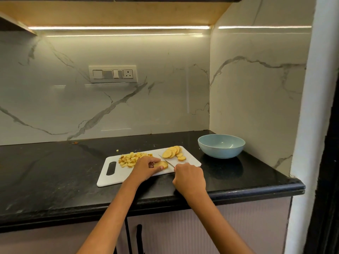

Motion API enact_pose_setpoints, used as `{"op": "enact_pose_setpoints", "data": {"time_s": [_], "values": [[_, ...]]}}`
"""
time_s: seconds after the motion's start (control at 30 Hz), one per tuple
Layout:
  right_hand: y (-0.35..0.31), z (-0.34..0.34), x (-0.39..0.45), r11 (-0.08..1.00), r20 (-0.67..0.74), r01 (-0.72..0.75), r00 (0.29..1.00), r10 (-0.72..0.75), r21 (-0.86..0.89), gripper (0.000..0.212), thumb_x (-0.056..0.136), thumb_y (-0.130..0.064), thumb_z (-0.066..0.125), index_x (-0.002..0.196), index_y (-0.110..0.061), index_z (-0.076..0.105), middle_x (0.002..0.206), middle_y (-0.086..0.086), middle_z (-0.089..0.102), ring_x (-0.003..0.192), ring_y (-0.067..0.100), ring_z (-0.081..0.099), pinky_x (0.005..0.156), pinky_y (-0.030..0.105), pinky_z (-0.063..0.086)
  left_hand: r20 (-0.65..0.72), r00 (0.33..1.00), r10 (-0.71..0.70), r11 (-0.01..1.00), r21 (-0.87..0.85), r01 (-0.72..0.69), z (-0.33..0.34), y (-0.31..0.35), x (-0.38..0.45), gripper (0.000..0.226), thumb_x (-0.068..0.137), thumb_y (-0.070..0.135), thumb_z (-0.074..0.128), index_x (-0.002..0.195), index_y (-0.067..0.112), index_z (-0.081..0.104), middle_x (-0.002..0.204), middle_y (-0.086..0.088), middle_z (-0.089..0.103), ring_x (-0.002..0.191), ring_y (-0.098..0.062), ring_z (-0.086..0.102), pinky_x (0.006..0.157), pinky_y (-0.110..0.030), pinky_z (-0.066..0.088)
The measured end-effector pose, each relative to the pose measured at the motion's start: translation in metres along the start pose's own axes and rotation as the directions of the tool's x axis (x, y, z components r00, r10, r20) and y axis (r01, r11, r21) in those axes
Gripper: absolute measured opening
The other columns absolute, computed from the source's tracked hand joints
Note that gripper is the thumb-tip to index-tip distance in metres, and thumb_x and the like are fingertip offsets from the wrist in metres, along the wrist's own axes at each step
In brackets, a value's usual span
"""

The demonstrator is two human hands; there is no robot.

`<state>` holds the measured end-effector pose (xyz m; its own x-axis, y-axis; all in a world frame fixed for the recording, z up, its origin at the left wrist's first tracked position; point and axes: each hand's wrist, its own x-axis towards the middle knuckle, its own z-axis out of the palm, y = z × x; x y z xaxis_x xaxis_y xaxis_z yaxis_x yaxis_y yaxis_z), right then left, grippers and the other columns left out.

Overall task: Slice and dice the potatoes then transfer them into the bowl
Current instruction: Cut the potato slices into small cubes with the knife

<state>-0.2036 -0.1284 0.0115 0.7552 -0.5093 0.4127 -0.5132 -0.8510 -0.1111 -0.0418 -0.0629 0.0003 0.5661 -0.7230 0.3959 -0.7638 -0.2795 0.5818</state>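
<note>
A white cutting board (113,176) lies on the black counter. Diced potato pieces (129,159) are heaped on its left half and round potato slices (172,152) lie stacked at its far right corner. My left hand (145,168) pinches a potato slice (162,164) flat on the board's middle. My right hand (189,178) grips the handle of a knife (166,160), whose thin blade points away from me, just right of that slice. A light blue bowl (221,146) stands to the right of the board, nothing visible inside it.
The black counter (55,171) ends in a rounded front edge near me, and marble walls close it off behind and on the right. A stray potato bit (117,150) lies behind the board. A switch panel (112,74) is on the back wall.
</note>
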Motion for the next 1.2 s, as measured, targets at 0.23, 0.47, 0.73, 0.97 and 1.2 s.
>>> {"op": "enact_pose_setpoints", "data": {"time_s": [0.23, 0.47, 0.73, 0.97, 1.2], "values": [[-0.006, -0.007, -0.008, 0.998, 0.033, -0.055, 0.998, 0.054, 0.029, 0.025, 0.094, -0.017, 0.042, 0.114, -0.011, 0.056, 0.107, 0.009, 0.061, 0.094, 0.023, 0.06, 0.072, 0.028, 0.041, 0.002, 1.0, -0.021, 1.0, -0.011, 0.021, 0.0, 0.0, -0.003, 0.04, 0.082, 0.026, 0.068, 0.119, 0.011, 0.062, 0.117, -0.008, 0.064, 0.098, -0.013, 0.054, 0.086, -0.024, 0.044], [-0.007, -0.014, -0.01, 0.997, 0.09, -0.06, 0.994, 0.056, 0.044, 0.025, 0.094, -0.018, 0.045, 0.115, -0.01, 0.056, 0.108, 0.009, 0.061, 0.096, 0.023, 0.06, 0.078, 0.029, 0.044, -0.044, 0.998, -0.036, 0.999, -0.03, 0.035, 0.002, 0.0, -0.003, 0.043, 0.08, 0.026, 0.07, 0.118, 0.007, 0.063, 0.114, -0.007, 0.065, 0.094, -0.013, 0.054, 0.079, -0.02, 0.041], [-0.012, -0.014, -0.009, 0.999, 0.078, 0.023, 0.997, -0.021, -0.029, 0.025, 0.096, -0.016, 0.045, 0.117, -0.008, 0.056, 0.108, 0.01, 0.061, 0.095, 0.022, 0.061, 0.074, 0.028, 0.044, -0.029, 0.999, -0.042, 0.999, -0.022, 0.041, 0.001, -0.002, -0.001, 0.045, 0.08, 0.027, 0.071, 0.121, 0.012, 0.061, 0.118, -0.007, 0.062, 0.097, -0.015, 0.054, 0.083, -0.023, 0.043], [-0.011, -0.015, -0.006, 0.999, 0.114, 0.034, 0.993, -0.032, -0.018, 0.025, 0.096, -0.017, 0.047, 0.117, -0.008, 0.055, 0.11, 0.01, 0.06, 0.096, 0.022, 0.06, 0.075, 0.027, 0.044, -0.027, 0.999, -0.032, 0.999, -0.009, 0.032, 0.001, -0.003, -0.002, 0.043, 0.08, 0.027, 0.07, 0.12, 0.012, 0.063, 0.111, -0.008, 0.063, 0.099, -0.021, 0.055, 0.086, -0.028, 0.044], [-0.01, -0.015, -0.004, 1.0, 0.143, 0.001, 0.99, -0.002, 0.006, 0.024, 0.096, -0.02, 0.047, 0.116, -0.01, 0.056, 0.108, 0.009, 0.061, 0.094, 0.021, 0.06, 0.076, 0.027, 0.045, -0.072, 0.997, -0.032, 0.999, 0.005, 0.033, 0.002, 0.0, -0.003, 0.043, 0.078, 0.027, 0.072, 0.117, 0.01, 0.064, 0.111, -0.008, 0.064, 0.091, -0.019, 0.054, 0.079, -0.027, 0.044]]}}
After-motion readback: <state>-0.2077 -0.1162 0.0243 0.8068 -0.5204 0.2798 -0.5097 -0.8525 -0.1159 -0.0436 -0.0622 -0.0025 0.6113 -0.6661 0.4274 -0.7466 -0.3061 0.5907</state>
